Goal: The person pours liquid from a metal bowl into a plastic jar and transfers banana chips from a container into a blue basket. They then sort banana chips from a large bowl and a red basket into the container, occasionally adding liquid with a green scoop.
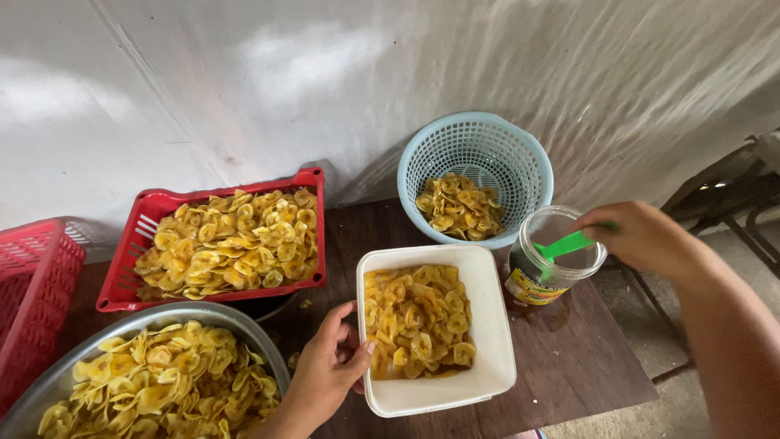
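Fingers of my left hand (329, 370) curl around the near left edge of the square white tub (489, 325), thumb over the rim and the rest underneath as far as I can tell, so the tub stays put on the dark wooden table (581, 358); inside it lie glossy, coated-looking yellow chips (416, 321), heaped toward the left half. Starting at nine o'clock from that tub, an empty-looking red mesh crate (32, 284) sits at the table's far left, and at about eight o'clock a wide metal bowl (154, 315) holds a mound of paler chips. At ten o'clock a red tray (146, 215) is propped up at an angle on something underneath, which keeps its chips tipped toward me. At one o'clock a pale blue round basket (520, 154) stands against the white sheet backdrop (244, 81), with a small pile of chips in the bottom. At two o'clock, just beside the tub, stands a clear jar (540, 272) with a yellow label. My right hand (642, 236) reaches in from three o'clock and pinches the handle of a green plastic spoon (567, 244), whose bowl dips into the jar's open mouth; that grip is closed tight on the handle end.
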